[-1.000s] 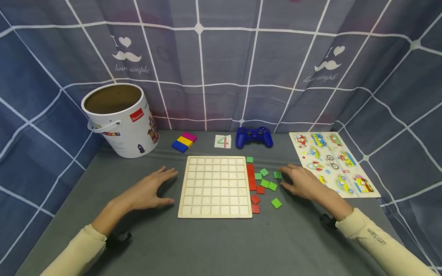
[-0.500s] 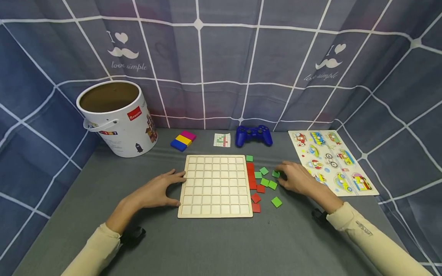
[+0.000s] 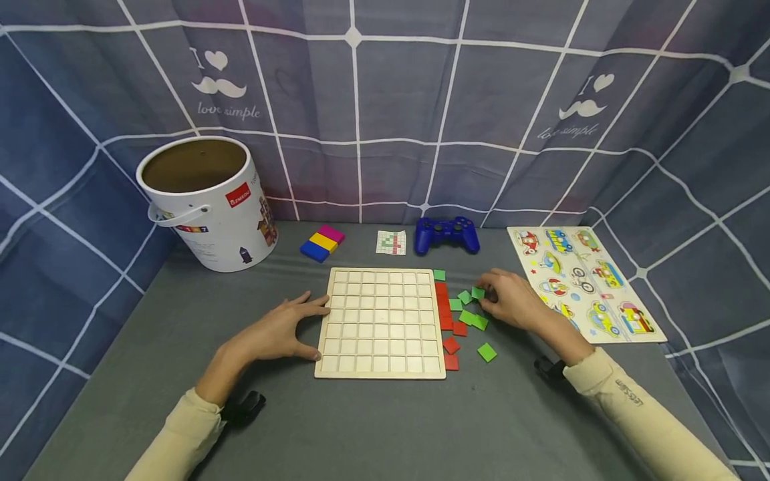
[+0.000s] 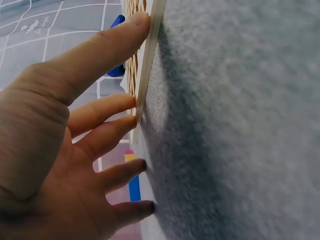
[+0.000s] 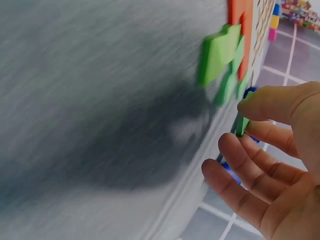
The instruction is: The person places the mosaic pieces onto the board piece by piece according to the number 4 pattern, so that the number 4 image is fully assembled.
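Observation:
In the head view a square wooden board (image 3: pixel 381 324) with a grid of shallow recesses lies on the grey surface. My left hand (image 3: pixel 269 334) is at its left edge, thumb and fingers spread. In the left wrist view the thumb tip and two fingertips meet the board's side (image 4: pixel 145 75). My right hand (image 3: pixel 512 300) pinches a small square green tile (image 3: pixel 478 293) between thumb and index finger, lifted off the surface, as the right wrist view shows. Several green tiles (image 3: pixel 474 320) and red tiles (image 3: pixel 442 300) lie along the board's right side, one green tile (image 3: pixel 486 352) apart.
Behind the board are a stack of blue, yellow and pink pieces (image 3: pixel 321 243), a small pattern card (image 3: pixel 391 242) and a blue game controller (image 3: pixel 447 235). A white bucket (image 3: pixel 222 220) stands back left. A vehicle picture board (image 3: pixel 583 280) lies right, and a curtain (image 3: pixel 397 100) hangs behind.
My left hand has moved right onto the board's left edge. My right hand has taken hold of a green tile, lifted it and shifted slightly left.

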### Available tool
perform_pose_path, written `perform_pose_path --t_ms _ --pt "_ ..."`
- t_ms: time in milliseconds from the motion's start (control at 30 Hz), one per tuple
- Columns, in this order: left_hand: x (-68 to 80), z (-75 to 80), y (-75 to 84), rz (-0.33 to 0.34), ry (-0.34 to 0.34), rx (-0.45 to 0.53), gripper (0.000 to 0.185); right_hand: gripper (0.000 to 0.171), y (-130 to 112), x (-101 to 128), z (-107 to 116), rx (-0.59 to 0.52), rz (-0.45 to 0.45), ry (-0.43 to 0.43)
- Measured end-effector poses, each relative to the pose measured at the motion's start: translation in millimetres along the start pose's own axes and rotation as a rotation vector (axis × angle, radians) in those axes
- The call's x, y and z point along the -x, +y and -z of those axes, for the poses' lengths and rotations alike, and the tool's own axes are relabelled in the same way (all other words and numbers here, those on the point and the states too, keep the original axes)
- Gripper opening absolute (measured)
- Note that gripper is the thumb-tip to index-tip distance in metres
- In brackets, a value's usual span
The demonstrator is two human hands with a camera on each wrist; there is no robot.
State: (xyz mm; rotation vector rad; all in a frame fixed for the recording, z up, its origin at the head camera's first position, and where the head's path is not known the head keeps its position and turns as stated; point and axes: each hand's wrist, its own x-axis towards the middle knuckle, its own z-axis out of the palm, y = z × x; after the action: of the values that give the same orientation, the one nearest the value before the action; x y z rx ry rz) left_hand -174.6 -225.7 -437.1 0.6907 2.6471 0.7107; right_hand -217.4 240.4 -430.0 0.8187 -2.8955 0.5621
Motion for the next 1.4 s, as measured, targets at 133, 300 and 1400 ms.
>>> perform_pose_path --t_ms 133,300,1400 --pt "-8.3 -1.6 3.2 -0.021 0.005 0.0 0.085 0.026 -11.0 -11.4 -4.2 -0.018 0.011 0.013" --pt "-15.5 -4.9 7.9 -0.035 -0.001 0.009 0.084 0.025 -22.1 -26.8 -11.2 -0.035 0.032 0.023" --pt "-15.1 -7.9 5.0 -0.026 -0.008 0.067 0.083 0.016 -63.9 -120.9 -42.5 -0.04 0.073 -0.198"
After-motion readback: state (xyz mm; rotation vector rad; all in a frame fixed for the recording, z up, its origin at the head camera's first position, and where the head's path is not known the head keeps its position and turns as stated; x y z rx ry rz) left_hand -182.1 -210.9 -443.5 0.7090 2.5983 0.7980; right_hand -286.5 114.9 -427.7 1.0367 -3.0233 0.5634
